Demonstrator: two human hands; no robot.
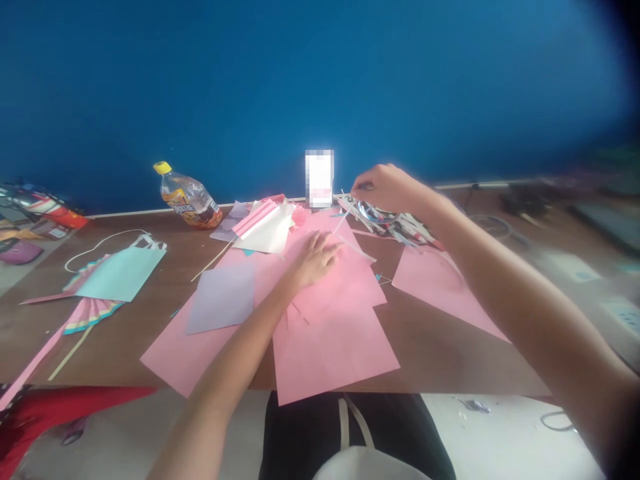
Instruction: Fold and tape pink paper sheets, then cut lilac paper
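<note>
Left hand (pixel 317 259): palm-down on overlapping pink paper sheets (pixel 333 353); fingers loosely spread, released;
Right hand (pixel 383 187): at 1 o'clock from the left hand; fingers curled; cannot tell whether they grasp a strip;
Paper-strip pile (pixel 407 229): 2 o'clock from the left hand, by the right wrist;
Lavender sheet (pixel 220 300): 8 o'clock, overlapping the pink paper;
Yellow-capped bottle (pixel 187 200): 10 o'clock

Left hand (pixel 317 257) palm down, right hand (pixel 381 188) held higher, curled inward
</note>
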